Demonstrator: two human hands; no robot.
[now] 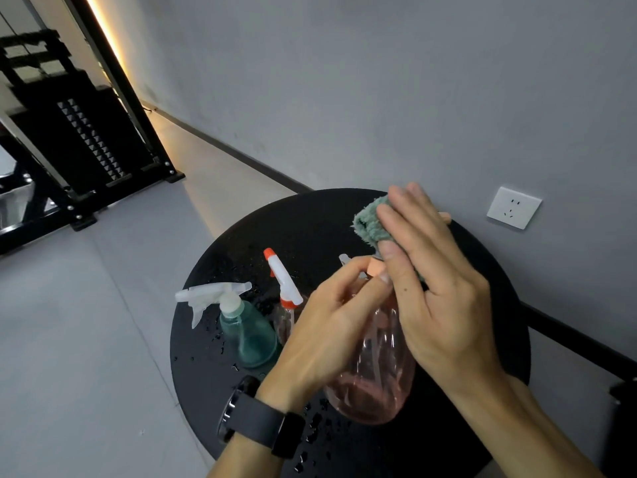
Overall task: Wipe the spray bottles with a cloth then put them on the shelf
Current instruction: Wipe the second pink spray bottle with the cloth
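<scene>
My left hand (331, 326) grips the neck of a pink translucent spray bottle (375, 377), held tilted above the round black table (241, 243). My right hand (431, 281) holds a green cloth (368, 222) against the bottle's top, fingers mostly straight with the thumb over the cloth. The bottle's spray head is largely hidden behind both hands. A teal spray bottle (248, 332) with a white trigger stands on the table's left. Beside it, partly behind my left hand, stands a clear bottle with an orange and white sprayer (284, 281).
Water drops lie on the table near the bottles and its front edge. A grey wall with a white socket (513, 208) runs behind the table. A black metal shelf rack (79, 139) stands at the far left across the grey floor.
</scene>
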